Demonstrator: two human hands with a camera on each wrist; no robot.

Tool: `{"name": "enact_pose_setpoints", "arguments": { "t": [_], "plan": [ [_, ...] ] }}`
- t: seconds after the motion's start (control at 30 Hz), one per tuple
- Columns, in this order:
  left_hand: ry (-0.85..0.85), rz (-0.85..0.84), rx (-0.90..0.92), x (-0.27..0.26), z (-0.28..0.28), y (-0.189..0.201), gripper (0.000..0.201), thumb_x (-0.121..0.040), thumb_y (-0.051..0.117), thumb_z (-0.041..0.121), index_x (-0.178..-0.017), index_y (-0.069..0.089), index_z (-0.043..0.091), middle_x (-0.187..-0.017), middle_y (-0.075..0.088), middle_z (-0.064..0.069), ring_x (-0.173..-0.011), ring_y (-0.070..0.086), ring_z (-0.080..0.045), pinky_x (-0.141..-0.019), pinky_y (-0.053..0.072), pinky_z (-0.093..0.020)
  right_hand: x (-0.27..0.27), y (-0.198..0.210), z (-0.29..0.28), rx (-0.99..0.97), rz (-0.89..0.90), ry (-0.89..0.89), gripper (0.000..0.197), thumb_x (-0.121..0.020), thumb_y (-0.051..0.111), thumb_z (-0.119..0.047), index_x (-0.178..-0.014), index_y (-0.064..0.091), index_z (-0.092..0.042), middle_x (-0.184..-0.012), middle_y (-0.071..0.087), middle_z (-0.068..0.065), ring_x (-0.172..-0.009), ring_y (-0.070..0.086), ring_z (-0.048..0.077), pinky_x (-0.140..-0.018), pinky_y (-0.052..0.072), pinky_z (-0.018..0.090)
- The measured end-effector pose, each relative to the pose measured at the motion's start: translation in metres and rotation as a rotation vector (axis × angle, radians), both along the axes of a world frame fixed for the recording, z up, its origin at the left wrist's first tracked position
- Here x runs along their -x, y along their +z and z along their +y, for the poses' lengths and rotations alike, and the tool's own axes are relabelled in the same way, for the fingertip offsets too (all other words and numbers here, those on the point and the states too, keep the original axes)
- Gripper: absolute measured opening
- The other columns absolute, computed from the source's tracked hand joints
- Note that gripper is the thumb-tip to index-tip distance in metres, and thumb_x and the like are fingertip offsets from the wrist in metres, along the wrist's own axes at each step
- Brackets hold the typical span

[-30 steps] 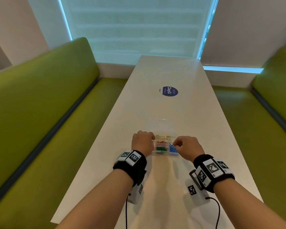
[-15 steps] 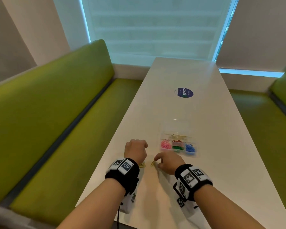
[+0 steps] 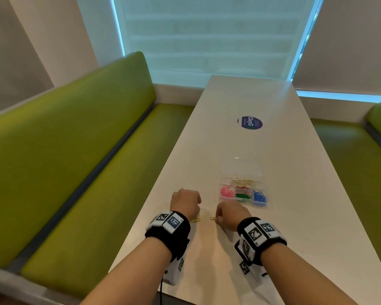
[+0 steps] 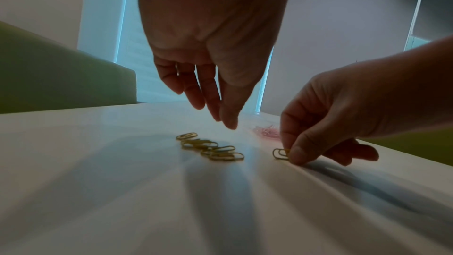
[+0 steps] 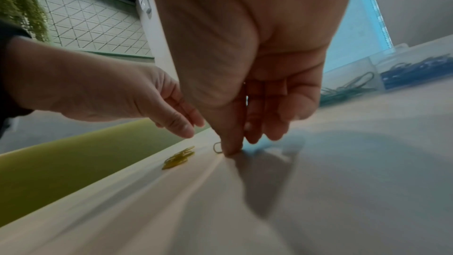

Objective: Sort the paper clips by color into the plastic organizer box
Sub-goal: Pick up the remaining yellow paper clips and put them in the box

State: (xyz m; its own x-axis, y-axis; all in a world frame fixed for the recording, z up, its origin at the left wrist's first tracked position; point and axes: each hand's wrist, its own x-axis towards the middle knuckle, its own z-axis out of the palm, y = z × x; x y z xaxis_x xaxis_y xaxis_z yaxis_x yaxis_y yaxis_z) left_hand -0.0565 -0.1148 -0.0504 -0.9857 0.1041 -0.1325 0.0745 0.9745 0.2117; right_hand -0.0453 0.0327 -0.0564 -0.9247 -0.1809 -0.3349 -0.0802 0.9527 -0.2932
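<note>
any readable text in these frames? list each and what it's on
"ClayG": white letters on the round blue sticker on the white table, reading sideways in the head view.
Smaller print beside it on the sticker: too small to read.
Wristband markers: black-and-white coded squares, no words.
Wrist views: no text.

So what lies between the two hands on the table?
A small pile of yellow paper clips sits below the left hand, beside the right hand; clearest in the left wrist view.

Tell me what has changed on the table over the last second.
Both hands came back from the organizer box toward the near table edge. The right hand now pinches a single yellow clip on the tabletop; the left hand hovers open over the loose yellow clips. The box and its sorted pink, green and blue clips look unchanged.
</note>
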Motion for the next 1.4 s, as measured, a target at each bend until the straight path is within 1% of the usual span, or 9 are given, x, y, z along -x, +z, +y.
{"name": "enact_pose_setpoints", "arguments": {
  "t": [0.2,0.3,0.53,0.7,0.83,0.93,1.17,1.3,1.4],
  "plan": [
    [-0.022,-0.116,0.188,0.000,0.004,-0.004,0.028,-0.086,0.062,0.026,-0.112,0.064,0.018,-0.117,0.064,-0.001,-0.116,0.050,-0.022,-0.099,0.036,-0.032,-0.003,0.000,0.013,0.000,-0.001,-0.011,0.015,-0.089,0.057,-0.023,-0.098,0.068,-0.017,-0.109,0.064,0.001,-0.101,0.058,0.017,-0.088,0.050,0.030],
    [-0.006,-0.144,0.230,0.001,0.005,-0.008,0.030,-0.086,0.063,0.031,-0.113,0.064,0.018,-0.118,0.064,-0.002,-0.117,0.051,-0.022,-0.098,0.036,-0.033,-0.005,0.000,0.020,0.002,-0.002,-0.015,0.015,-0.089,0.058,-0.023,-0.097,0.068,-0.017,-0.108,0.065,0.000,-0.100,0.059,0.016,-0.087,0.050,0.029],
    [0.002,-0.207,0.243,0.003,0.010,-0.006,0.031,-0.088,0.061,0.031,-0.115,0.064,0.016,-0.121,0.063,-0.003,-0.120,0.050,-0.023,-0.101,0.036,-0.033,-0.012,-0.001,0.036,0.021,-0.011,-0.057,0.014,-0.088,0.060,-0.025,-0.096,0.068,-0.015,-0.105,0.066,0.001,-0.085,0.053,0.012,-0.080,0.046,0.025],
    [-0.003,-0.239,0.234,0.002,0.013,-0.005,0.031,-0.089,0.061,0.028,-0.117,0.062,0.014,-0.124,0.061,-0.006,-0.120,0.052,-0.024,-0.100,0.040,-0.032,-0.015,-0.001,0.045,0.005,-0.017,-0.081,0.014,-0.088,0.061,-0.027,-0.097,0.067,-0.017,-0.106,0.065,0.000,-0.087,0.053,0.012,-0.084,0.048,0.026],
    [0.024,-0.265,0.209,0.000,0.012,-0.004,0.033,-0.088,0.063,0.029,-0.117,0.064,0.012,-0.122,0.062,-0.008,-0.117,0.055,-0.025,-0.098,0.042,-0.032,-0.017,0.000,0.049,0.003,-0.023,-0.087,0.008,-0.087,0.062,-0.026,-0.092,0.065,-0.020,-0.106,0.065,0.000,-0.091,0.056,0.014,-0.085,0.049,0.027],
    [0.035,-0.272,0.186,0.001,0.012,-0.004,0.033,-0.088,0.064,0.027,-0.118,0.064,0.013,-0.123,0.062,-0.008,-0.118,0.055,-0.025,-0.100,0.041,-0.032,-0.018,0.002,0.050,0.003,-0.029,-0.087,0.013,-0.087,0.062,-0.025,-0.096,0.066,-0.018,-0.107,0.065,0.000,-0.094,0.057,0.014,-0.086,0.048,0.026],
    [0.022,-0.247,0.181,-0.002,0.012,-0.005,0.034,-0.090,0.060,0.027,-0.121,0.062,0.015,-0.126,0.060,-0.006,-0.123,0.049,-0.024,-0.100,0.040,-0.032,-0.019,0.005,0.050,0.008,-0.017,-0.075,0.013,-0.088,0.059,-0.021,-0.096,0.067,-0.016,-0.106,0.065,0.001,-0.088,0.053,0.012,-0.087,0.049,0.028],
    [0.041,-0.272,0.153,-0.004,0.010,-0.004,0.037,-0.091,0.059,0.032,-0.122,0.060,0.013,-0.128,0.055,-0.009,-0.128,0.040,-0.025,-0.103,0.037,-0.033,-0.020,0.006,0.050,0.004,-0.016,-0.073,0.014,-0.088,0.059,-0.022,-0.097,0.067,-0.016,-0.106,0.065,0.000,-0.097,0.058,0.016,-0.086,0.049,0.027],
    [0.051,-0.290,0.131,-0.005,0.009,-0.005,0.037,-0.090,0.060,0.033,-0.121,0.060,0.014,-0.129,0.053,-0.011,-0.126,0.040,-0.026,-0.103,0.038,-0.033,-0.021,0.005,0.050,0.008,-0.014,-0.072,0.014,-0.087,0.059,-0.022,-0.097,0.067,-0.016,-0.106,0.065,0.001,-0.098,0.059,0.016,-0.087,0.050,0.028]
  ]
}}
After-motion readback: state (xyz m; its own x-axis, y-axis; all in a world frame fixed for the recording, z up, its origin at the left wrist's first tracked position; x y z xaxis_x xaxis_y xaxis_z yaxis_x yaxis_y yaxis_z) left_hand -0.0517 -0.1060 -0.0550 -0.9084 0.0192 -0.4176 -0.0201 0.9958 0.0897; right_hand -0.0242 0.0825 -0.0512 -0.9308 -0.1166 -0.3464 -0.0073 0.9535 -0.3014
